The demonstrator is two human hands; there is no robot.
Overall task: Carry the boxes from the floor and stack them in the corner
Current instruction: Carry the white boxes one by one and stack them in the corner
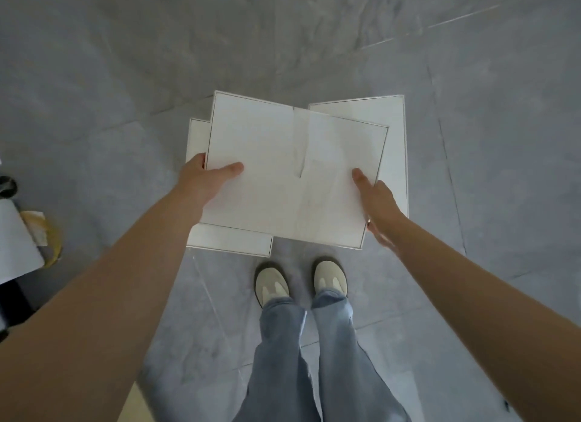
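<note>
Both hands, left hand [201,178] and right hand [375,201], grip opposite edges of flat white cardboard box [292,176], thumbs on top; looks light, flexes, support from underneath.

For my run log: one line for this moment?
held: top white box | left hand, right hand: gripping sides | below: white boxes on floor

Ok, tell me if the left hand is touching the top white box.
Touching. The head view shows the left hand gripping the top white box's left edge, thumb lying flat on its lid.
</note>
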